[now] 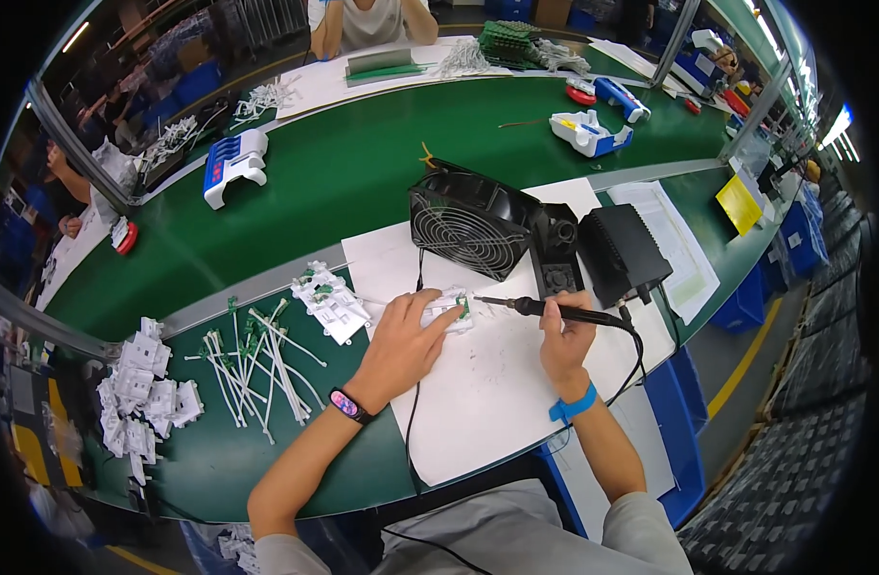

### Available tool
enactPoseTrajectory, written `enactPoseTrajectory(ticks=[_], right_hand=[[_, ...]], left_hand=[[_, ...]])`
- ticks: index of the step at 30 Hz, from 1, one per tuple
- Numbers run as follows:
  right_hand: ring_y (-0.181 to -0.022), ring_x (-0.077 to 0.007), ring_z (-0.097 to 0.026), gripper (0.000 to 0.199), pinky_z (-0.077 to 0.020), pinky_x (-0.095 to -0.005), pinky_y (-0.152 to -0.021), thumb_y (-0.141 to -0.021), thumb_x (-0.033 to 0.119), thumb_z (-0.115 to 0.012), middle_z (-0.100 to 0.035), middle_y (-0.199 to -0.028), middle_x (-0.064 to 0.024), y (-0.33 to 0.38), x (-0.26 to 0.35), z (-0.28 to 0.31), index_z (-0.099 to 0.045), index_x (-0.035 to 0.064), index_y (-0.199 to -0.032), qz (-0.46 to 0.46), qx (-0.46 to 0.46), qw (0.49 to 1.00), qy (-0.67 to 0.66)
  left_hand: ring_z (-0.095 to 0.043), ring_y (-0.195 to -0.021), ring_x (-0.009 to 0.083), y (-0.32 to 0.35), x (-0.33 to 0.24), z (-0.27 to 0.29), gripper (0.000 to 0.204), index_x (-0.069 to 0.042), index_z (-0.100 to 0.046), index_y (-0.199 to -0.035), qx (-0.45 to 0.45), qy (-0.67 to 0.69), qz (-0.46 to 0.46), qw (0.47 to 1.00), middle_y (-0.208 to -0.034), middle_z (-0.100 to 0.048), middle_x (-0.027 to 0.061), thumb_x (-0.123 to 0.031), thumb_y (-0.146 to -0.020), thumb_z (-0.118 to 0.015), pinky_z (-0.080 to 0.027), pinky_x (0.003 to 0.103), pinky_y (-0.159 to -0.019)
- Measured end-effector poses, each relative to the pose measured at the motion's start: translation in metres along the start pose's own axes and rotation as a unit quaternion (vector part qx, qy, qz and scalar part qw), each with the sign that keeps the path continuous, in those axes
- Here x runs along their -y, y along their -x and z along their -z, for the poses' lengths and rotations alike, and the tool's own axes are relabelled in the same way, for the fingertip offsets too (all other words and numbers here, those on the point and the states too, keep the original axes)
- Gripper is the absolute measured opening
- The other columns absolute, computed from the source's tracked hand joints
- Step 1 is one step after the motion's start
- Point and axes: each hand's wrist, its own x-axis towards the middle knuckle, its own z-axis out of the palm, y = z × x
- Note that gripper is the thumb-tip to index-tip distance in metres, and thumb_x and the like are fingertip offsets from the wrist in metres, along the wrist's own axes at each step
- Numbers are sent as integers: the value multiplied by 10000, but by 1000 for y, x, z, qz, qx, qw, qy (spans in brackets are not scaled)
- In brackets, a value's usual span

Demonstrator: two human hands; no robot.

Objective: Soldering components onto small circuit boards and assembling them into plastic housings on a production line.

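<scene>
My right hand (566,342) grips a soldering iron (528,306) like a pen, with its tip pointing left. The tip is close to a small green circuit board (462,305) on a white plastic housing (456,324); whether they touch I cannot tell. My left hand (401,345) holds that housing against the white sheet (468,412), its fingers pressing over the part and hiding some of it. Left of this hand lie more white housings (331,305) with green boards. Several white cables (267,369) with green ends are spread beside them.
Beyond my hands stand a black fan (468,225), a black stand (556,244) and a black box (624,251). White plastic parts (142,393) are heaped at left. A green belt (334,177) carries blue-and-white casings (236,165). Another person (372,24) sits opposite.
</scene>
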Motion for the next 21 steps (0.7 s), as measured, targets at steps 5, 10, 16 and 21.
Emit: enactPoseTrajectory(ticks=[5, 10, 16, 21], right_hand=[[-697, -85, -533, 71, -443, -255, -648, -984, 30, -664, -605, -830, -39, -1, 0, -5, -594, 17, -983, -3, 15, 999, 29], [-688, -91, -561, 75, -462, -251, -656, -991, 35, -661, -617, -808, -41, -3, 9, -7, -590, 11, -985, -49, 32, 998, 5], [-683, -90, -590, 85, -492, -240, -654, -1003, 41, -649, -617, -792, -49, -6, 16, -8, -576, 12, -970, -94, 30, 995, -10], [-679, -91, -595, 88, -495, -239, -644, -1013, 40, -637, -613, -783, -50, -6, 17, -9, -562, 16, -973, -102, 4, 995, -20]], left_hand=[[-531, -1120, 313, 1, 1, 1, 485, -119, -643, -1325, 10, -16, -3, 1000, -1308, -562, 140, -48, -848, -701, -469, 407, -1000], [-531, -1118, 311, 0, 2, 1, 484, -118, -641, -1324, 15, -18, -3, 1000, -1304, -562, 140, -49, -849, -697, -469, 404, -998], [-532, -1121, 311, 1, 2, 1, 474, -115, -645, -1313, 12, -12, -1, 1000, -1302, -563, 140, -45, -847, -695, -469, 402, -997], [-543, -1169, 346, 1, 3, 0, 473, -138, -643, -1324, 15, -3, 6, 1000, -1306, -565, 154, -54, -862, -695, -474, 434, -1002]])
